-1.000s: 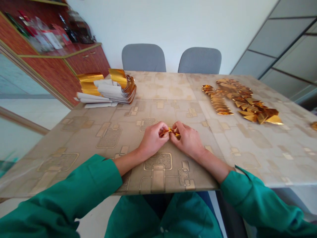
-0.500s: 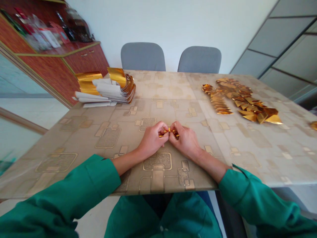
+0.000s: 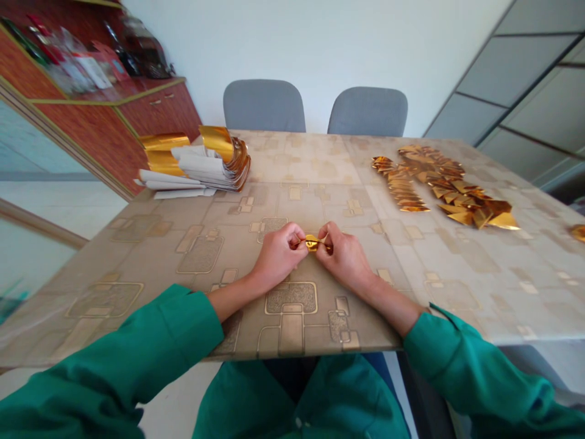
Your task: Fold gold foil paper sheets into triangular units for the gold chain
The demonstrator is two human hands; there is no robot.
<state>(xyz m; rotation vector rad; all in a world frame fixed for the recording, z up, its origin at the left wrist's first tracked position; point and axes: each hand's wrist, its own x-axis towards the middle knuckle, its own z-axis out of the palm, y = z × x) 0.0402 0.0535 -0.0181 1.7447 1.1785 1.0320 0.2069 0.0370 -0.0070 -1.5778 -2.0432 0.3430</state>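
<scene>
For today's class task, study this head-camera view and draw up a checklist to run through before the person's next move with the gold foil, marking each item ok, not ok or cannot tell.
1. Grip: the left hand and right hand both pinch the small gold foil piece: ok.
2. Shape of the piece: fingers hide part of it: cannot tell.
3. Folded gold foil pieces: lying in rows, away from the hands: ok.
4. Stack of gold and white strips: at the far left of the tabletop, away from the hands: ok.
5. Green sleeves: back from the piece: ok.
</scene>
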